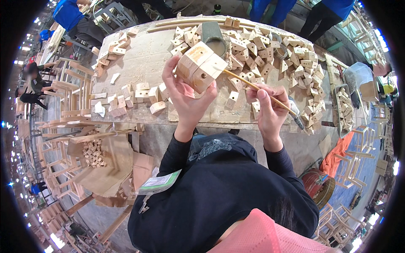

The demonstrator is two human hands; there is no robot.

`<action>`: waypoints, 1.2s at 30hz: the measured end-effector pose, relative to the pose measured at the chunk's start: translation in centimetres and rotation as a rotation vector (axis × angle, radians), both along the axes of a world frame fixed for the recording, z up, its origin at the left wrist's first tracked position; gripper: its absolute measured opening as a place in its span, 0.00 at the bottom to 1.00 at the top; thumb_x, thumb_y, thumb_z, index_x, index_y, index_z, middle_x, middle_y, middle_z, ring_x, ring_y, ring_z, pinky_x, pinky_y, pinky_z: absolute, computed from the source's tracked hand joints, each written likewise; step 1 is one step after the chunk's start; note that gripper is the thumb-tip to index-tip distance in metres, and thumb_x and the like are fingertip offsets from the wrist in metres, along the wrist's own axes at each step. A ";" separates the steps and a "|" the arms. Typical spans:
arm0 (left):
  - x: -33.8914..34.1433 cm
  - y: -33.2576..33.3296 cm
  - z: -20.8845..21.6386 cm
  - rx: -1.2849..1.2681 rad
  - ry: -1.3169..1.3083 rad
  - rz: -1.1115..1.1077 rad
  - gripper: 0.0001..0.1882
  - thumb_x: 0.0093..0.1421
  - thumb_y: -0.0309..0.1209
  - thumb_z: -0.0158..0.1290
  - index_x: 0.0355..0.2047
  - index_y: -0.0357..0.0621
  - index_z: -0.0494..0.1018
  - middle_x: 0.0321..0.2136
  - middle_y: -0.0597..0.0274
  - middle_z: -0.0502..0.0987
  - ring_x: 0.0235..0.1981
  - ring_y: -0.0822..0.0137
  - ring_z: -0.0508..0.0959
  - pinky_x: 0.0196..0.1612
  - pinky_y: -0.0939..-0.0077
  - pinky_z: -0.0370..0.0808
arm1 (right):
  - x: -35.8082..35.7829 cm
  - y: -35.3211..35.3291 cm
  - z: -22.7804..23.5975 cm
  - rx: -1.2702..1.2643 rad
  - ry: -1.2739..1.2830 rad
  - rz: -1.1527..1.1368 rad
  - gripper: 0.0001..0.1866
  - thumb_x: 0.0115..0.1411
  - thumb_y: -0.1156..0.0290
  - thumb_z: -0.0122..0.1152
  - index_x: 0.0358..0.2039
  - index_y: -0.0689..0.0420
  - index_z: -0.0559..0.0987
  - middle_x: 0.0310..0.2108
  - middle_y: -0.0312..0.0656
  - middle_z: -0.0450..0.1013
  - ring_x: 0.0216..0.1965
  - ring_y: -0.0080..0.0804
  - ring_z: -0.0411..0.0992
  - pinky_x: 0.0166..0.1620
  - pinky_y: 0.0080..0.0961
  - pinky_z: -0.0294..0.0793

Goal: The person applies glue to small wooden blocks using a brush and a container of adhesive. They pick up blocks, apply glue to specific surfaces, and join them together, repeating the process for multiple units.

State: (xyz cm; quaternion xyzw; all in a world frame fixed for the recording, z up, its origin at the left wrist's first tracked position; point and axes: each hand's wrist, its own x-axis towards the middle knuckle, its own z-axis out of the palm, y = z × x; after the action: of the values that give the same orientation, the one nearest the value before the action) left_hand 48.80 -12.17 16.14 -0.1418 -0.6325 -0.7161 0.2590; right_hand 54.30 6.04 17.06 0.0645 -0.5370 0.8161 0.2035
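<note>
My left hand is closed around several pale wooden blocks pressed together, lifted above the worktable. A dark drilled hole shows on the side towards me, and another on top. In my right hand is a thin wooden stick, pinched between thumb and fingers. One end of the stick meets the right side of the held blocks; whether it enters them I cannot tell. Its other end, past my hand, carries a grey wrapped-looking part. A grey-green container with a round mouth stands just beyond the held blocks.
A large heap of drilled wooden blocks covers the table's right side. Smaller groups of blocks lie at the left. A grey tray of blocks sits beyond the right end. Wooden frames stand left; a red drum stands lower right.
</note>
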 end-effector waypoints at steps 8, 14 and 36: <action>0.4 -0.1 -0.2 0.041 -0.005 -0.041 0.47 0.43 0.19 0.63 0.62 0.40 0.50 0.54 0.56 0.59 0.57 0.64 0.66 0.60 0.70 0.68 | -0.8 -0.1 -0.3 0.049 0.014 -0.002 0.06 0.59 0.87 0.59 0.36 0.65 0.73 0.43 0.57 0.76 0.42 0.37 0.79 0.46 0.30 0.81; 0.1 -0.3 -0.5 0.033 -0.003 -0.033 0.47 0.43 0.19 0.63 0.62 0.40 0.50 0.54 0.55 0.59 0.57 0.64 0.66 0.60 0.70 0.67 | -0.2 -0.7 -0.4 0.099 0.092 0.096 0.06 0.59 0.87 0.59 0.35 0.65 0.73 0.43 0.57 0.76 0.43 0.38 0.78 0.48 0.30 0.81; -11.1 -10.2 -5.3 -0.233 -0.289 0.111 0.33 0.50 0.34 0.64 0.53 0.31 0.66 0.46 0.53 0.73 0.47 0.68 0.72 0.52 0.70 0.68 | -13.2 0.7 -1.5 1.264 0.026 -0.088 0.06 0.56 0.78 0.64 0.34 0.59 0.77 0.33 0.42 0.79 0.33 0.33 0.79 0.35 0.25 0.75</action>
State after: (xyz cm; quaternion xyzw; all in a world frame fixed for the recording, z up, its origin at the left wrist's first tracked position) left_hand 37.66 -22.38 10.85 -0.0316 -0.7487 -0.6354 0.1864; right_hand 41.09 6.70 15.53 0.1601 -0.9148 0.3315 0.1659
